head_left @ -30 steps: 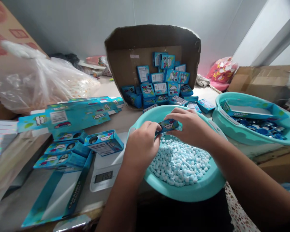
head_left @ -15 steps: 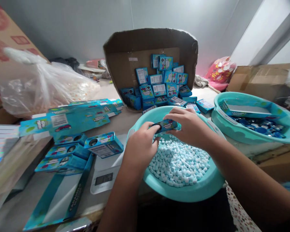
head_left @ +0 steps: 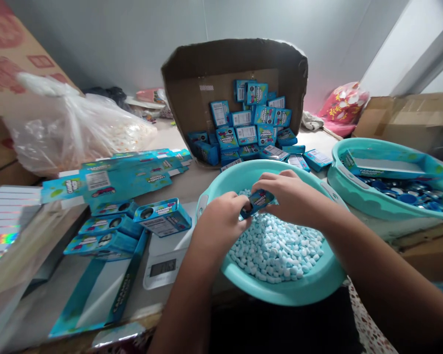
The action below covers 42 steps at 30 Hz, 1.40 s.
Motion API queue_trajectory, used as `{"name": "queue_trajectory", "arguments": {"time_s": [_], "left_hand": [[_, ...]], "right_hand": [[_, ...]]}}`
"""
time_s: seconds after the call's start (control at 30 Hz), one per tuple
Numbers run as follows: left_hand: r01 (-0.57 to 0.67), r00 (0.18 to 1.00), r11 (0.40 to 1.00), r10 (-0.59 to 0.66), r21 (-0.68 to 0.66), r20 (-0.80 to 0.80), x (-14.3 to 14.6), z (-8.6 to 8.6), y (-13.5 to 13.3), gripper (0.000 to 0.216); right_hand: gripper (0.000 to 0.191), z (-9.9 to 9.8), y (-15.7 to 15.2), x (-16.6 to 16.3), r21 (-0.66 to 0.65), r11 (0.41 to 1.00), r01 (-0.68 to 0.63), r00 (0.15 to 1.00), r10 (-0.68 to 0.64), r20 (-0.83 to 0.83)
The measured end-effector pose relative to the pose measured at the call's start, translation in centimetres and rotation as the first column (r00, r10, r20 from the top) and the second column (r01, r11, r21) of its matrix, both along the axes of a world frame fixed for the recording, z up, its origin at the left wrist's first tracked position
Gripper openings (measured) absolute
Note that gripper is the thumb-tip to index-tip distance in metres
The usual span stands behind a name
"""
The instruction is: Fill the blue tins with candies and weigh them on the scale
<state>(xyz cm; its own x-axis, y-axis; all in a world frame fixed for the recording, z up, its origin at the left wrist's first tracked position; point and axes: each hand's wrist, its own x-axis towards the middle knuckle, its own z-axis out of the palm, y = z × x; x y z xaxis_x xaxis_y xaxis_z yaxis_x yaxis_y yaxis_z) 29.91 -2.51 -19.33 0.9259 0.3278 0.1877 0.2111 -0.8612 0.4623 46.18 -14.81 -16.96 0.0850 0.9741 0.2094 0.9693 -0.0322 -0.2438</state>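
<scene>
Over a turquoise basin of small pale blue and white candies, both hands hold one small blue candy box. My left hand grips its left end, fingertips at a dark opening there. The box's right end is between the fingers and thumb of my right hand. Left of the basin, a similar blue box rests on a white digital scale. Several more boxes with round openings lie in a blue display tray.
Behind the basin, a tipped cardboard carton holds many blue boxes. A second turquoise basin with blue caps stands at right. Flattened blue cartons lie at left, near a clear plastic bag.
The box has dropped slightly and tilted, its left end lower. My left hand has shifted a little right and down along with it. The whole view has moved slightly.
</scene>
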Motion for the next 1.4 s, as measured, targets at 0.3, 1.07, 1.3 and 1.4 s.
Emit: {"name": "queue_trajectory", "arguments": {"time_s": [0.3,1.07,1.3,1.4], "left_hand": [[0.081,0.993,0.994,-0.075,-0.069,0.094,0.1,-0.4,0.1,0.016],[-0.064,0.889,0.975,-0.042,0.215,0.457,-0.3,-0.5,-0.3,0.02],[-0.114,0.908,0.913,-0.064,0.392,0.413,-0.4,-0.5,-0.4,0.022],[-0.119,0.912,0.89,-0.076,0.44,0.402,-0.4,-0.5,-0.4,0.019]], "right_hand": [[0.027,-0.6,-1.3,0.9,-0.198,0.976,0.089,0.995,-0.094,-0.016],[0.015,0.1,-2.7,-1.0,0.526,0.83,-0.184,0.968,0.061,0.243],[0.018,0.0,-2.7,-0.8,0.514,0.834,-0.199,0.964,0.073,0.255],[0.018,0.0,-2.7,-0.8,0.492,0.845,-0.207,0.966,0.099,0.237]]}}
